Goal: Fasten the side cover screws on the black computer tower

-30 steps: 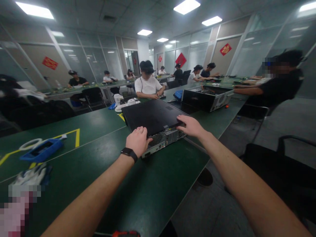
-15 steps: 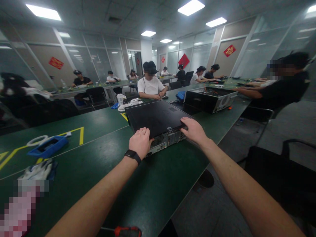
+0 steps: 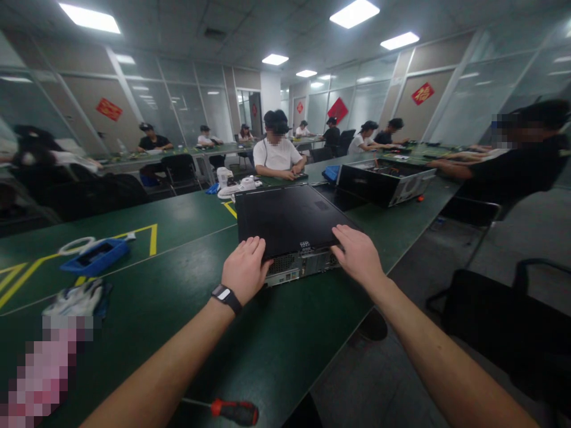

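PC case (image 3: pixel 285 217) sitting mid-frame on green table (image 3: pixel 178 309), vents and ports facing camera. Left hand (image 3: pixel 244 272) on its near left corner, fingers together on top, thumb down back, pinching edge. Right hand (image 3: pixel 358 254) pinching near right corner, same way. Screwdriver (image 3: pixel 236 411) bottom center, blue tray (image 3: pixel 96 257) plus gloves (image 3: pixel 79 297) far left. Open case (image 3: pixel 370 183) right of center.

There's a black wristwatch (image 3: pixel 224 296) just above the left hand (image 3: pixel 243 270), rounded rectangular screen (image 3: pixel 221 292) (a pale patch on it!), smooth dark strap (image 3: pixel 233 303); the right hand (image 3: pixel 359 255) is bare, both forearms (image 3: pixel 173 351) too.
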